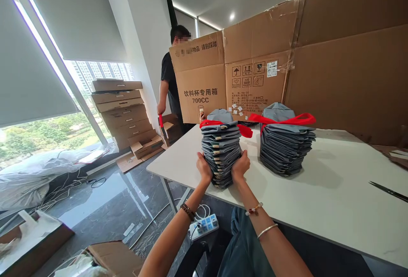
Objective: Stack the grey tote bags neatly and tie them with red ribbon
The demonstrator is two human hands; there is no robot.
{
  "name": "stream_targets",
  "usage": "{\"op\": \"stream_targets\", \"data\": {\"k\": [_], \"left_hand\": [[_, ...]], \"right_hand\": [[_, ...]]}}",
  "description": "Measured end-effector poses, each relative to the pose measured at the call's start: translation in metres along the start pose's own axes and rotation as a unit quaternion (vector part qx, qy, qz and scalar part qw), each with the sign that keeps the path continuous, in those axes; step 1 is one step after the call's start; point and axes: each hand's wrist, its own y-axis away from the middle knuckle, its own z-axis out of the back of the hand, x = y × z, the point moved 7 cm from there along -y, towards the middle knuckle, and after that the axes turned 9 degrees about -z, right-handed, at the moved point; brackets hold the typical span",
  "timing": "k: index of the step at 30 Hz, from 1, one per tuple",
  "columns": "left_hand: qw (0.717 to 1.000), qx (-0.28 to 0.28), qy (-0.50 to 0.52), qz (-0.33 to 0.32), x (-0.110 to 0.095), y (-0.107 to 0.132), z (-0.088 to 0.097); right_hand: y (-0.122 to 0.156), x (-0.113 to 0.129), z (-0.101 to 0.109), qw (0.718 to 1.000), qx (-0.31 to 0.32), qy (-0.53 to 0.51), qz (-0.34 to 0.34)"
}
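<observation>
A tall stack of folded grey cloth items, tied on top with a red strap, stands near the front edge of the white table. My left hand presses against its left side and my right hand against its right side, fingers curled around the lower part of the stack. A second, wider grey stack with a red strap across its top sits to the right, untouched.
Large cardboard sheets and a printed box stand behind the table. A person in a black shirt stands by them. Flat cardboard boxes pile by the window. A power strip and cables lie on the floor. Scissors rest at the table's right.
</observation>
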Motion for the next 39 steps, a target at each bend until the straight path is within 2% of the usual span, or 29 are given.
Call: {"op": "stream_targets", "data": {"k": [3, 7, 12, 15, 19, 23, 30, 32, 35, 39], "left_hand": [[0.999, -0.028, -0.041, -0.006, -0.002, 0.002, 0.009], [0.998, -0.023, -0.060, -0.010, -0.006, 0.003, 0.012], [0.999, 0.018, -0.025, -0.009, -0.010, 0.000, 0.003], [1.000, 0.025, 0.006, 0.003, -0.012, 0.002, -0.004], [1.000, -0.002, -0.027, 0.006, -0.012, 0.009, -0.002], [0.998, -0.029, -0.059, 0.000, -0.011, 0.015, 0.005], [0.998, -0.031, -0.056, -0.011, -0.013, 0.019, 0.003], [0.998, -0.030, -0.048, -0.010, -0.013, 0.019, 0.003], [1.000, -0.017, -0.017, -0.005, -0.007, 0.012, 0.004], [0.998, -0.007, 0.048, 0.035, 0.013, 0.003, 0.007]], "right_hand": [[0.006, 0.005, 0.005, 0.999, -0.042, 0.004, -0.006], [0.013, 0.006, 0.009, 0.999, -0.051, 0.005, 0.009], [0.025, 0.001, 0.006, 0.998, -0.011, -0.021, 0.066], [0.033, 0.001, 0.004, 0.995, -0.024, -0.046, 0.087], [0.041, 0.003, 0.003, 0.994, -0.073, -0.022, 0.075], [0.046, 0.006, 0.006, 0.993, -0.082, -0.003, 0.084], [0.050, -0.001, 0.010, 0.992, -0.112, 0.000, 0.055], [0.047, -0.002, 0.010, 0.992, -0.111, 0.002, 0.062], [0.027, -0.007, 0.012, 0.995, -0.066, -0.046, 0.062], [-0.013, -0.028, 0.016, 0.995, -0.011, -0.104, -0.003]]}}
